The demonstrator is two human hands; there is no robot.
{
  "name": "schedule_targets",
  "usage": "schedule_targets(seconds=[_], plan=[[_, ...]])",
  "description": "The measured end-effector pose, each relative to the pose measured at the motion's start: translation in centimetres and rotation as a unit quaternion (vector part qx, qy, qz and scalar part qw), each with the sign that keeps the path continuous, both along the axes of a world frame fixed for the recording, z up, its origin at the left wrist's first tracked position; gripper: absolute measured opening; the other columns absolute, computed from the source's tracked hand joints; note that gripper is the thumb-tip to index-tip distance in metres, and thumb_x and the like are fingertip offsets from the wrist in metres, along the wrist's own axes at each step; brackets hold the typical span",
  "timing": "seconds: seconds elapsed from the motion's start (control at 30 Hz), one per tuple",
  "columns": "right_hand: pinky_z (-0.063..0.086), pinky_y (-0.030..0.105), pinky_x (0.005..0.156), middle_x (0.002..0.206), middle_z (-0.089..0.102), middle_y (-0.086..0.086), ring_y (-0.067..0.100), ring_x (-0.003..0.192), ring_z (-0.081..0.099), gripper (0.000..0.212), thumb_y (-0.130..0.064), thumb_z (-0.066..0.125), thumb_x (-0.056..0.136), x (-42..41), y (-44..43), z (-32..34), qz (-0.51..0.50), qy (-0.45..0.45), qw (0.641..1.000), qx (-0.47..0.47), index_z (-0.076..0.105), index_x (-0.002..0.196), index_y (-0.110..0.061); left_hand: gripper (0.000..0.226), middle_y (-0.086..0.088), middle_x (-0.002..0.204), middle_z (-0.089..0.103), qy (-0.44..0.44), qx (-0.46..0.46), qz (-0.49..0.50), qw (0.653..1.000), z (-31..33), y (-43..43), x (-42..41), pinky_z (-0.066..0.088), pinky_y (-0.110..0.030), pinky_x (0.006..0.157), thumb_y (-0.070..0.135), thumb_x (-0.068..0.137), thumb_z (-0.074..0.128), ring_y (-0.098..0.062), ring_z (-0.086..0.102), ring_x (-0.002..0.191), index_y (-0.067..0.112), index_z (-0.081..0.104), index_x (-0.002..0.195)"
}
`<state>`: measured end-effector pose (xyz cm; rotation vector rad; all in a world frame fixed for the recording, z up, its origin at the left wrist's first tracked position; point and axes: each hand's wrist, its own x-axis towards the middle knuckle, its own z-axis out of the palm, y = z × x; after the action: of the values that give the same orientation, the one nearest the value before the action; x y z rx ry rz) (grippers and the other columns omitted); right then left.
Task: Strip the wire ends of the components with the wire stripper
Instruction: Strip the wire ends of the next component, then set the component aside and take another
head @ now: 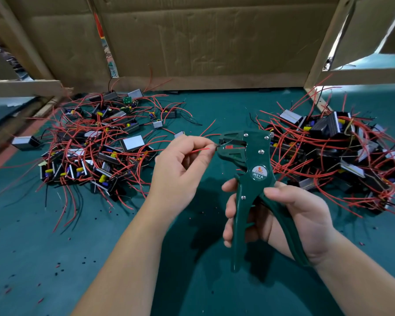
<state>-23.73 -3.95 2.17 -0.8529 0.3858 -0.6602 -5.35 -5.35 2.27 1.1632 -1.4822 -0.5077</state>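
Green felt-like mat (43,247) covers a workbench, seen from a head camera looking down at two bare hands. One dark green wire stripper (253,165) stands upright at centre, head up and its jaws facing left. The right hand (290,215) grips its two handles: four fingers curl round the front handle, the thumb lies across the rear one, and the handles stand apart. The left hand (180,167) is just left of the tool's head, thumb and forefinger pinching one red wire (200,150), the other fingers curled beneath. The wire's tip sits in the stripper's jaws.

Two piles of components lie on the mat, well apart. The left pile (94,144) and the right pile (338,151) are both tangles of small black boxes with red and black leads, too knotted to count. Small red and black scraps (57,269) dot the mat near the left forearm. Cardboard (203,42) forms the wall behind.
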Motion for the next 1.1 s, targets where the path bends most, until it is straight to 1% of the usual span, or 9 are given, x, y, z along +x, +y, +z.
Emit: schedule_targets(seconds=[0.07, 0.17, 0.33, 0.53, 0.67, 0.83, 0.93, 1.03, 1.1], plan=[[0.051, 0.054, 0.071, 0.086, 0.062, 0.023, 0.041, 0.073, 0.063, 0.056, -0.037, 0.079, 0.064, 0.0, 0.0, -0.1, -0.002, 0.015, 1.000, -0.004, 0.066, 0.106, -0.002, 0.013, 0.003, 0.073, 0.056, -0.070, -0.026, 0.032, 0.997, 0.0, 0.0, 0.3, 0.043, -0.055, 0.089, 0.025, 0.090, 0.058, -0.009, 0.052, 0.070, 0.034, 0.063, 0.081], [0.052, 0.052, 0.067, 0.083, 0.062, 0.021, 0.039, 0.069, 0.064, 0.055, -0.046, 0.080, 0.064, 0.0, 0.1, -0.2, -0.012, 0.048, 0.999, -0.009, 0.067, 0.098, -0.005, 0.010, 0.004, 0.078, 0.057, -0.110, -0.062, 0.052, 0.991, 0.1, 0.0, 0.5, 0.042, -0.062, 0.076, 0.026, 0.090, 0.059, -0.012, 0.055, 0.078, 0.033, 0.061, 0.096], [0.053, 0.046, 0.062, 0.077, 0.062, 0.020, 0.037, 0.063, 0.064, 0.059, -0.057, 0.078, 0.063, 0.1, 0.1, -0.1, -0.031, 0.081, 0.996, -0.019, 0.067, 0.092, -0.007, 0.014, 0.009, 0.075, 0.051, -0.156, -0.102, 0.069, 0.980, 0.3, 0.0, 0.8, 0.042, -0.062, 0.071, 0.019, 0.088, 0.061, -0.014, 0.053, 0.076, 0.030, 0.058, 0.096], [0.053, 0.046, 0.063, 0.078, 0.062, 0.019, 0.036, 0.063, 0.064, 0.059, -0.060, 0.076, 0.065, 0.0, 0.1, -0.1, -0.016, 0.090, 0.996, -0.022, 0.067, 0.091, -0.008, 0.017, 0.007, 0.076, 0.049, -0.128, -0.100, 0.063, 0.985, 0.4, 0.1, 0.9, 0.041, -0.064, 0.071, 0.018, 0.085, 0.065, -0.014, 0.051, 0.076, 0.034, 0.068, 0.088], [0.054, 0.046, 0.064, 0.078, 0.062, 0.019, 0.036, 0.063, 0.063, 0.059, -0.061, 0.072, 0.069, -0.1, 0.0, -0.2, -0.011, 0.099, 0.995, -0.018, 0.066, 0.091, -0.007, 0.025, 0.005, 0.078, 0.052, -0.125, -0.096, 0.057, 0.986, 0.4, 0.2, 0.9, 0.042, -0.062, 0.073, 0.021, 0.083, 0.066, -0.021, 0.053, 0.077, 0.033, 0.061, 0.105], [0.054, 0.045, 0.059, 0.073, 0.061, 0.019, 0.035, 0.057, 0.062, 0.051, -0.058, 0.053, 0.078, 0.0, 0.0, -0.3, -0.034, 0.122, 0.992, -0.008, 0.067, 0.084, -0.009, 0.028, 0.006, 0.078, 0.054, -0.121, -0.096, 0.054, 0.986, 0.3, 0.2, 1.0, 0.045, -0.060, 0.073, 0.022, 0.084, 0.065, -0.029, 0.056, 0.079, 0.034, 0.061, 0.109], [0.052, 0.043, 0.055, 0.069, 0.060, 0.018, 0.034, 0.052, 0.060, 0.054, -0.063, 0.054, 0.073, 0.4, 0.1, -0.4, -0.062, 0.140, 0.988, -0.002, 0.067, 0.078, -0.011, 0.026, 0.005, 0.079, 0.054, -0.136, -0.105, 0.049, 0.984, 0.0, 0.1, 1.2, 0.045, -0.059, 0.072, 0.019, 0.085, 0.067, -0.021, 0.056, 0.079, 0.035, 0.070, 0.106], [0.051, 0.042, 0.051, 0.067, 0.059, 0.017, 0.033, 0.050, 0.059, 0.056, -0.067, 0.058, 0.064, 0.8, 0.2, -0.4, -0.093, 0.145, 0.985, 0.018, 0.067, 0.074, -0.012, 0.040, 0.011, 0.081, 0.048, -0.137, -0.067, 0.017, 0.988, -0.1, -0.1, 1.0, 0.046, -0.049, 0.078, 0.031, 0.089, 0.061, -0.002, 0.049, 0.076, 0.041, 0.052, 0.126], [0.051, 0.042, 0.051, 0.066, 0.058, 0.017, 0.033, 0.050, 0.058, 0.056, -0.067, 0.061, 0.066, 0.9, 0.2, -0.3, -0.114, 0.150, 0.982, 0.030, 0.066, 0.072, -0.012, 0.034, 0.015, 0.081, 0.046, -0.093, 0.009, -0.029, 0.995, -0.3, 0.2, 0.7, 0.043, -0.042, 0.080, 0.046, 0.088, 0.050, -0.008, 0.045, 0.073, 0.055, 0.036, 0.117]])
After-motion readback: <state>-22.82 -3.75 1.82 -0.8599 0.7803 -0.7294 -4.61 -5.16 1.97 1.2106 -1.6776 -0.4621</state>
